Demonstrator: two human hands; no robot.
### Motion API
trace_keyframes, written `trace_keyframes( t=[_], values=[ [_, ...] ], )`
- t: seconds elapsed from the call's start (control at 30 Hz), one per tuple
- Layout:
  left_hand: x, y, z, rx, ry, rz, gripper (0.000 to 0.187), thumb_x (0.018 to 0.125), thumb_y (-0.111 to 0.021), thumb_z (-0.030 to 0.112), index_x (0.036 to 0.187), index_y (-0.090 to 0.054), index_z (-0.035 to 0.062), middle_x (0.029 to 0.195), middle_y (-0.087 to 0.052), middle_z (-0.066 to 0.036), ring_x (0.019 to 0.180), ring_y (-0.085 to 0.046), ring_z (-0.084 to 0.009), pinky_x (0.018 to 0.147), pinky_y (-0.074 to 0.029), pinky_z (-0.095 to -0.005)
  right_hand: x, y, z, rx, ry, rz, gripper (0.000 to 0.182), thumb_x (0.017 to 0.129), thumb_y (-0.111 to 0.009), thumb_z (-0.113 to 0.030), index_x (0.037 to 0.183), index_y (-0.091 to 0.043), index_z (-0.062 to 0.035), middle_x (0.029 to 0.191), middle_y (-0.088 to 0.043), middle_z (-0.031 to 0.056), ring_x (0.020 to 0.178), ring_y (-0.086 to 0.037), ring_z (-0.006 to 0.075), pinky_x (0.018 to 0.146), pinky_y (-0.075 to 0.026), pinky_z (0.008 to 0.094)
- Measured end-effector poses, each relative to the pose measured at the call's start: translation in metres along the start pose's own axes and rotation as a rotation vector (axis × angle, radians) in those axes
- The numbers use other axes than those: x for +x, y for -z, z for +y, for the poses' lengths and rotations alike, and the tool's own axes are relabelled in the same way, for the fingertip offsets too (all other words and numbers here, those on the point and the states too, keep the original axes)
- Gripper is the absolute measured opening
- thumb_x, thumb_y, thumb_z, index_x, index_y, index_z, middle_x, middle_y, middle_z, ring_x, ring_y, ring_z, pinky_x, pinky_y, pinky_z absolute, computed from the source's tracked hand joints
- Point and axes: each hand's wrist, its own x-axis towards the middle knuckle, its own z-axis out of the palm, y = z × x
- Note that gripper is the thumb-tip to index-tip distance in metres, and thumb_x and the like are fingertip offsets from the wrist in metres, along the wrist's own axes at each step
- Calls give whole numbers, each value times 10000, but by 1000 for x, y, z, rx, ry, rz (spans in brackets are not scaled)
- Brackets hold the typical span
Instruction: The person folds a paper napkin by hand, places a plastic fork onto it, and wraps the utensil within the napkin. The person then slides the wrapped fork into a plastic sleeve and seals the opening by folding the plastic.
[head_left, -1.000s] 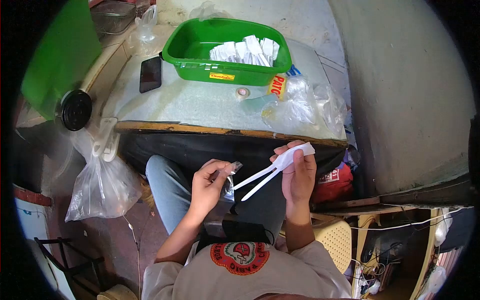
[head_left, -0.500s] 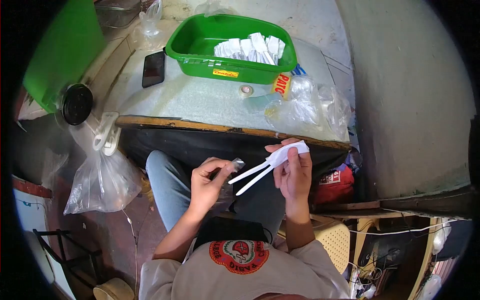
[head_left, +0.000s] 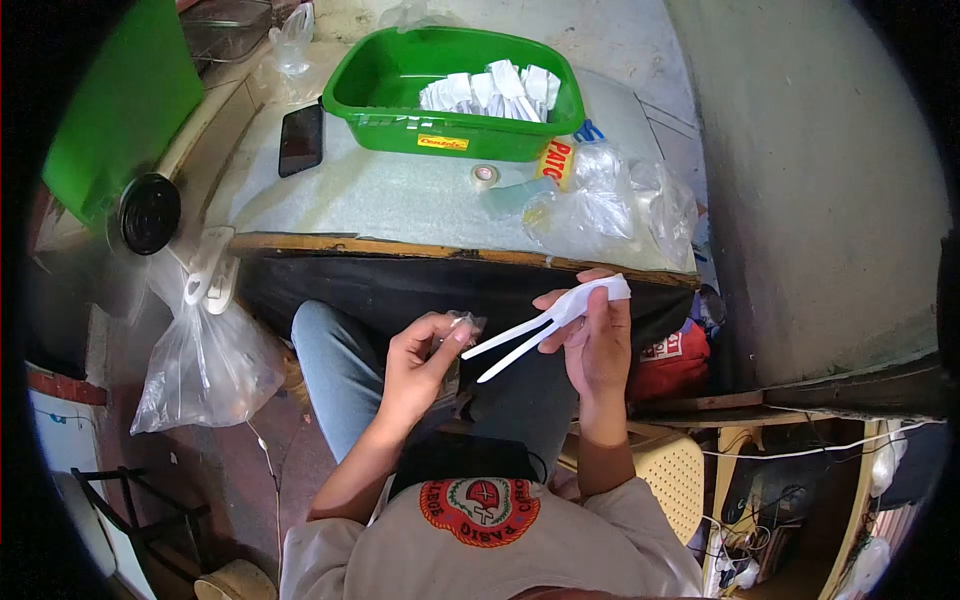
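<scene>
In my right hand [head_left: 602, 350] is a pair of white plastic utensils [head_left: 510, 340], their upper ends wrapped in a white napkin [head_left: 603, 291]. Thumb and fingers pinch the wrapped end, and two slim handles stick out toward the left, slightly spread. My left hand [head_left: 412, 362] is closed on a small piece of clear plastic film [head_left: 466, 326], just beyond the handle tips. Both hands are above my lap, in front of the table edge. A green basin [head_left: 450, 135] on the table holds several similar white wrapped bundles [head_left: 495, 90].
On the table [head_left: 370, 205] lie a dark phone [head_left: 301, 140], a tape roll [head_left: 484, 177] and clear plastic bags [head_left: 600, 205] beside a yellow-and-red packet [head_left: 556, 162]. A clear bag [head_left: 205, 360] hangs at the left. A grey wall [head_left: 810, 200] stands on the right.
My right hand has shifted slightly right with the wrapped utensils. The film in my left hand looks more bunched up, and the whole view has moved a little.
</scene>
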Motion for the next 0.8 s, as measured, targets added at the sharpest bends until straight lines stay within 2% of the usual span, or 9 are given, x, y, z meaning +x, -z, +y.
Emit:
trace_keyframes(
  t=[0.07,0.33,0.4,0.43,0.5,0.63,0.7,0.8],
  values=[
    [0,-1,7,-27,54,-61,97,948,-629,36,1023,-674,-6,903,-669,-17,847,-595,-57,781,-458,-208,1,-1,-1,-3,4,-2,276,1067,-371,-290,1216,-462,-75,934,-677,268,535,-663,231,468,-561,274],
    [-4,5,1,16,49,-194,138,931,-589,-37,1053,-647,-13,933,-663,-21,880,-603,-68,814,-470,-227,9,-7,-7,-35,-54,-72,282,1076,-322,-320,1227,-405,-97,890,-658,256,509,-647,233,431,-533,260],
    [-4,3,1,17,42,-208,138,923,-590,-46,1046,-645,-13,936,-661,-21,884,-604,-70,820,-470,-229,12,-3,-9,-30,-73,-134,295,1071,-333,-321,1223,-388,-74,889,-656,235,574,-674,240,493,-586,316],
    [-3,2,2,26,37,-216,135,921,-593,-44,1042,-644,-13,936,-661,-21,888,-603,-70,819,-467,-228,13,-3,-9,-31,-72,-135,295,1071,-333,-321,1223,-388,-74,889,-656,235,574,-674,240,493,-586,316],
    [-3,0,3,35,35,-222,132,919,-595,-42,1039,-643,-12,935,-660,-22,892,-603,-71,818,-465,-227,14,-7,-9,-65,-31,-61,272,1077,-317,-330,1220,-397,-113,816,-628,208,471,-593,200,402,-490,244],
    [-2,-1,2,40,77,-212,122,940,-585,-14,1051,-635,-7,905,-643,-17,850,-579,-62,775,-454,-217,17,-6,-5,-65,25,-53,273,1079,-305,-342,1210,-401,-123,773,-601,173,435,-513,164,394,-430,232],
    [-2,-2,1,46,89,-225,122,951,-578,3,1060,-632,-4,888,-631,-12,823,-565,-58,754,-448,-214,18,-4,-1,-9,55,-34,277,1081,-294,-355,1203,-405,-133,756,-585,152,423,-430,130,400,-360,223],
    [0,-6,5,39,126,-212,119,977,-560,46,1068,-625,7,857,-599,4,766,-519,-52,706,-421,-204,21,0,-1,28,36,-69,277,1083,-299,-335,1198,-399,-104,774,-579,151,476,-424,114,448,-341,211]
  ],
)
